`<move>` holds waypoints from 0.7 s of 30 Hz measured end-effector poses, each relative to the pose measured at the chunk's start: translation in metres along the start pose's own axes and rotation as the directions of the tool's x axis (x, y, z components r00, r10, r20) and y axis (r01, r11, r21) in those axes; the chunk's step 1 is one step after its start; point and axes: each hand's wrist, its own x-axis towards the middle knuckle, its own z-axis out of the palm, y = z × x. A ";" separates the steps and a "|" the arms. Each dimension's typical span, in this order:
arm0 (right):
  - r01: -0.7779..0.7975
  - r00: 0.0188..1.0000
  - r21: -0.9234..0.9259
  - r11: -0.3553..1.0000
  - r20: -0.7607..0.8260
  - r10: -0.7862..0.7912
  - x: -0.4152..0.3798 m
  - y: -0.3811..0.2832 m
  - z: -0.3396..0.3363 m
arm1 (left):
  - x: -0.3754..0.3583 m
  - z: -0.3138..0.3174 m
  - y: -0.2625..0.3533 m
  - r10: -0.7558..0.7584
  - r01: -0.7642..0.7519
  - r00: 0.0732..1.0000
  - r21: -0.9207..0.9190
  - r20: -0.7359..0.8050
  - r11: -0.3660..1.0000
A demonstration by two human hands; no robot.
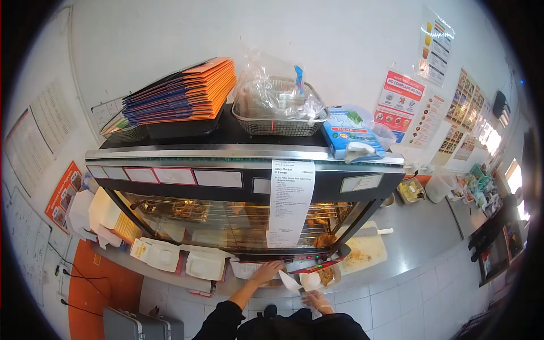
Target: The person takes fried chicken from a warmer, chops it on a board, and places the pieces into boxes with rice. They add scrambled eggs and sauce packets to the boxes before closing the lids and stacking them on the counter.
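My left hand (268, 273) is bare and lies with its fingers stretched out over the edge of a white paper box (245, 270) at the counter's front. In my right hand (317, 301), which wears a clear plastic glove, is a knife (289, 281) with a bright, pointed blade tilted up to the left. Just beyond the blade sits an open box with a white mound (310, 280), perhaps rice, and a piece of browned fried chicken (326, 276). The box's red lid flap (333, 263) stands raised behind the food.
A heated display case (226, 221) with fried food fills the middle, and a printed receipt (290, 204) hangs on its front. To the right lies a cutting board (362, 253). Open white boxes (205, 265) line the left front. Folded orange boxes (187, 93) are stacked on top.
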 end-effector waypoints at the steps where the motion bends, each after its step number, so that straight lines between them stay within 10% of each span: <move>1: 0.005 0.999 0.014 1.000 -0.045 -0.004 -0.003 0.011 -0.009 | 0.003 0.021 -0.010 0.032 -0.031 0.999 0.031 -0.029 0.999; 6: 0.045 0.979 0.050 0.998 -0.203 -0.034 -0.015 0.036 -0.036 | -0.005 0.018 -0.014 0.063 -0.018 0.993 0.414 -0.097 0.910; 12: 0.070 0.992 -0.026 0.997 -0.107 -0.072 -0.025 -0.010 0.004 | -0.030 0.002 0.004 -0.085 0.083 0.996 -0.061 -0.031 0.995; 21: 0.518 0.853 -0.352 0.780 0.146 -0.500 -0.019 -0.184 0.087 | -0.112 0.018 0.015 -0.256 0.257 0.966 -0.017 0.025 0.966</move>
